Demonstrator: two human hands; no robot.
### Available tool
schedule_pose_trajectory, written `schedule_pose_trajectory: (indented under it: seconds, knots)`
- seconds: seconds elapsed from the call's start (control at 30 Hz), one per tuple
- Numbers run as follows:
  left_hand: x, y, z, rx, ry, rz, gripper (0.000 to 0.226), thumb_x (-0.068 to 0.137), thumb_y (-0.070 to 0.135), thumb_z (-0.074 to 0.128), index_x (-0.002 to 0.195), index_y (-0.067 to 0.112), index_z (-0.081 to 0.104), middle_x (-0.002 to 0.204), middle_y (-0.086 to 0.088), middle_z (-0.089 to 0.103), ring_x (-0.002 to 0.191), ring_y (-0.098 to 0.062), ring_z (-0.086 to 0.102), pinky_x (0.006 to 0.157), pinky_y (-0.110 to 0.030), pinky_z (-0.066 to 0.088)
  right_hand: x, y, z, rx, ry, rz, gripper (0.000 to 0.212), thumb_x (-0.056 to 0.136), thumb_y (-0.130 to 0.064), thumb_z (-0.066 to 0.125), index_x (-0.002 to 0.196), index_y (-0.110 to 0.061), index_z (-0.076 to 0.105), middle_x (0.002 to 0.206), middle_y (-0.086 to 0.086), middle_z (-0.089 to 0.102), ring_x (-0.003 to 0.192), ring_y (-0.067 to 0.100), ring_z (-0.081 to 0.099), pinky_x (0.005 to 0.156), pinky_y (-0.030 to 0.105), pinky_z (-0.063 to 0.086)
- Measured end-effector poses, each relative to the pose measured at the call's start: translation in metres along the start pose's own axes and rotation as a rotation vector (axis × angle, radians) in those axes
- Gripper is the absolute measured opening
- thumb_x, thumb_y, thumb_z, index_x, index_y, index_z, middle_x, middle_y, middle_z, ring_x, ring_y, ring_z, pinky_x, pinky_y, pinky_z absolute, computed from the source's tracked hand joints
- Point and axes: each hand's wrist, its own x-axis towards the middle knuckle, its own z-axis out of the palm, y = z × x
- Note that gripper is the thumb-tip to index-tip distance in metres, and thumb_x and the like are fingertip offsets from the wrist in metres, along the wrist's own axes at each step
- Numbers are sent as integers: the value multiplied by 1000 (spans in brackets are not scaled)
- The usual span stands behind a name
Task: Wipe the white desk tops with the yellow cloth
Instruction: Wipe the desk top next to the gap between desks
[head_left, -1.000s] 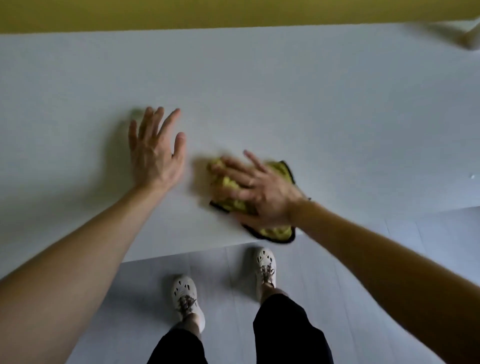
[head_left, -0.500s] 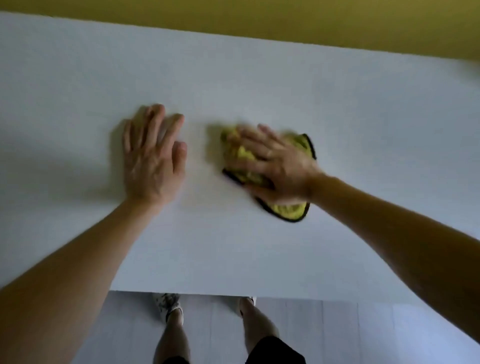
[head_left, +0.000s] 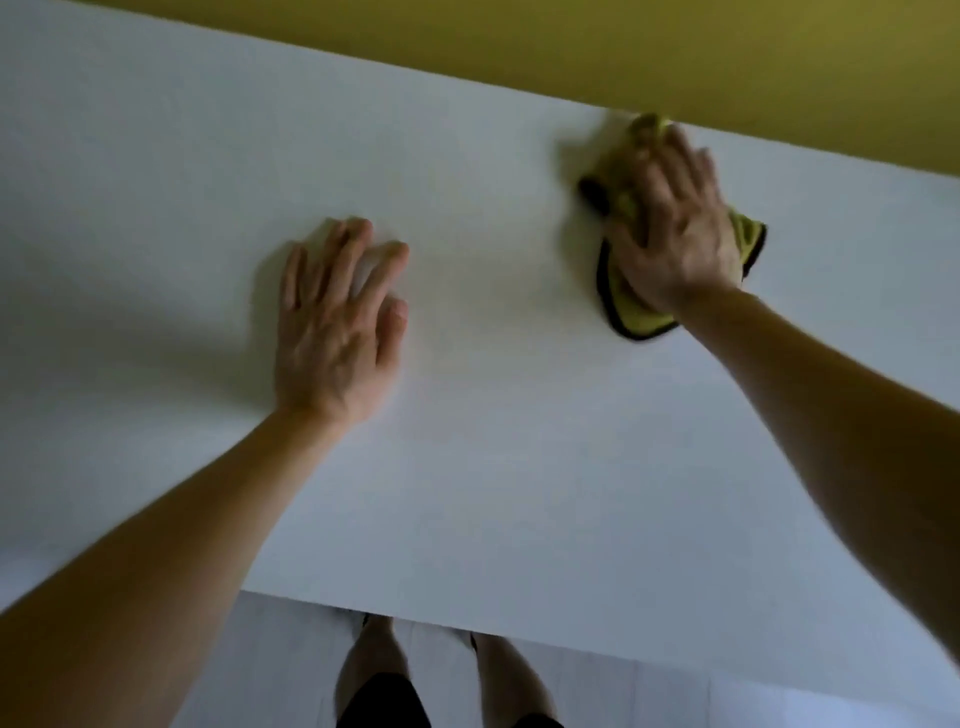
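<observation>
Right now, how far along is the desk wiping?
Done: nothing shows it; the white desk top bears no streaks or wet marks. In hand: the right hand presses the yellow cloth flat near the far edge, by the yellow wall, blurred mid-stroke; the left hand rests flat on the desk. Left: which areas remain cannot be told, and no other desk top is in view.

Resting the left hand (head_left: 337, 332) flat on the counter (head_left: 519, 467), fingers (head_left: 353, 260) aimed at the far edge. Pressing the right hand (head_left: 675, 228) on the cloth (head_left: 631, 312), well right of those fingers and farther back. Poking out ahead of the right fingers (head_left: 660, 171), up at the far edge, wall (head_left: 675, 52) just beyond.
</observation>
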Motion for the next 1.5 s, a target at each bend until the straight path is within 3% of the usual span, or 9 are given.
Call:
schedule_pose_trajectory:
  seconds: [0.07, 0.27, 0.47, 0.67, 0.77, 0.87, 1.03, 1.27, 1.5]
  knots:
    - [-1, 1, -1, -6, 7, -4, 51, 113, 34, 43, 162, 23, 50, 176, -9, 36, 166, -28, 27, 133, -59, 20, -11, -52, 14, 25, 64, 141, 68, 103, -42, 53, 160, -5, 47, 169, 24, 39, 162, 44, 27, 135, 56, 14]
    - [1, 0, -4, -43, -8, -27, 52, 109, 22, 44, 160, 11, 49, 175, -9, 38, 165, -27, 29, 133, -60, 21, -81, -119, 7, 241, -311, -998, 62, 99, -27, 68, 158, -15, 55, 171, 19, 39, 163, 40, 25, 131, 60, 25]
    - [0, -2, -1, -49, -5, -41, 53, 107, 25, 48, 159, 14, 52, 175, -8, 39, 165, -27, 30, 133, -59, 20, 27, -76, 17, 52, 82, 114, 63, 100, -37, 55, 157, -12, 53, 166, 22, 44, 159, 42, 33, 133, 54, 20]
    - [12, -5, -19, -136, -83, -160, 50, 96, 29, 50, 144, 29, 67, 167, -2, 49, 156, -28, 43, 126, -57, 30, -61, -115, 4, 138, -321, -805, 66, 95, -30, 62, 160, -22, 53, 174, 13, 34, 165, 36, 22, 134, 54, 19]
    - [44, -23, -20, -88, 7, -20, 30, 100, 36, 59, 123, 27, 75, 131, -6, 67, 118, -37, 62, 101, -50, 42, 7, -37, 5, 32, -24, -130, 63, 98, -33, 53, 159, -16, 52, 171, 15, 40, 161, 39, 32, 129, 59, 29]
    - [89, -49, -10, -16, 60, 21, 32, 100, 36, 62, 126, 21, 74, 126, -9, 67, 115, -38, 61, 108, -53, 43, 44, -84, 25, 12, 162, 427, 66, 94, -32, 50, 157, -12, 52, 168, 21, 42, 160, 41, 31, 132, 56, 21]
    - [98, -58, 3, 8, -37, 17, 51, 98, 29, 57, 147, 18, 59, 158, -12, 52, 140, -41, 50, 124, -59, 33, 44, -152, 33, 141, -91, -406, 64, 100, -33, 60, 162, -20, 50, 173, 16, 37, 164, 36, 26, 133, 55, 20]
    - [103, -52, -3, -5, -68, -12, 49, 98, 26, 56, 146, 17, 60, 157, -13, 51, 141, -42, 49, 123, -58, 33, 31, -72, 19, -80, 217, 711, 62, 98, -29, 46, 157, -10, 49, 168, 21, 41, 160, 42, 30, 131, 58, 22]
    - [102, -59, 1, 10, -61, 12, 48, 100, 28, 56, 146, 14, 60, 158, -15, 52, 144, -43, 49, 121, -60, 36, 141, -161, 52, 142, 27, -61, 54, 107, -34, 48, 159, -19, 53, 169, 17, 43, 162, 37, 29, 134, 52, 17]
